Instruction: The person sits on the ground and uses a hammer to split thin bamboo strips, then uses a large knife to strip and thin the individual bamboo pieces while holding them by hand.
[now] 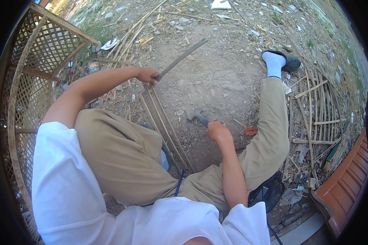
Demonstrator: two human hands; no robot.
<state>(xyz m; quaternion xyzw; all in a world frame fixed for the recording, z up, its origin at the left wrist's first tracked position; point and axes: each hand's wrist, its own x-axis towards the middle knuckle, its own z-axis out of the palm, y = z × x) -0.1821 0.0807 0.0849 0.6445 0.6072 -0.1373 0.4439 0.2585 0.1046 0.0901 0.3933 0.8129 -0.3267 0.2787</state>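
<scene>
My left hand [147, 75] is closed at the lower end of a dark, narrow wooden slat [183, 58], which slants up and away to the right. Just beneath that hand are the upper ends of several long bamboo or wood strips [162, 118], which run down between my legs. Whether the slat is joined to these strips, I cannot tell. In my right hand [218, 131] is a claw hammer [198, 116], gripped by its handle. Its metal head is over the dirt, to the right of the strips and apart from them.
A lattice panel [45, 45] with a wooden frame stands at the left. On the right lie a slatted bamboo rack [319, 106] and a reddish-brown ribbed piece [345, 179]. An orange-brown fragment [250, 131] rests near my right knee. Litter and loose sticks [131, 36] cover the dirt ground.
</scene>
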